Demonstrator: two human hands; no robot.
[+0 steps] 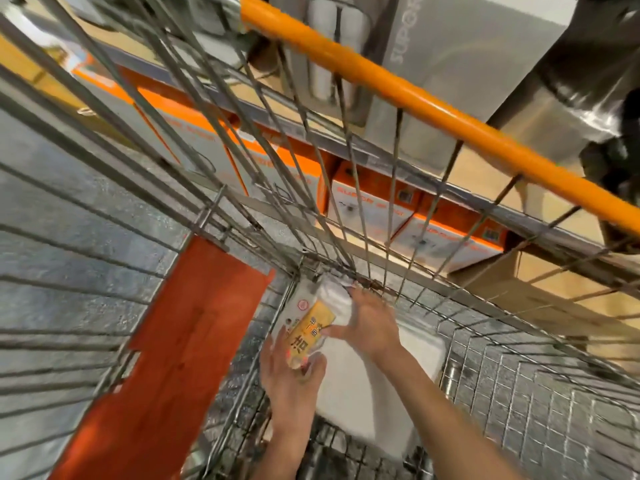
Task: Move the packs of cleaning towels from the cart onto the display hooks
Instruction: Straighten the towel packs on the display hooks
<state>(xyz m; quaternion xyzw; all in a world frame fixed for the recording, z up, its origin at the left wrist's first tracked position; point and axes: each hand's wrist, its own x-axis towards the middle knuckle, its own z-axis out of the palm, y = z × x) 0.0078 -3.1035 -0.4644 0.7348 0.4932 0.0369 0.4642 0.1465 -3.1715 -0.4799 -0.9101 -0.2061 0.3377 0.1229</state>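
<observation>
A pack of white cleaning towels [333, 303] with a yellow label lies at the far corner of the wire cart [519, 386], on top of a larger white pack [360, 386]. My left hand [289, 382] grips the near end of the labelled pack, thumb over its label. My right hand [369, 323] holds the pack's far right side, fingers spread along the white towel and thumb at the label. Both forearms reach down into the cart basket. No display hooks show in the head view.
The cart's orange handle bar [433, 95] crosses the upper right. An orange panel [180, 351] hangs on the cart's left side. Behind the wires, a shelf holds orange-and-white boxes [367, 209] and a grey box [460, 57]. Grey floor [52, 216] lies at left.
</observation>
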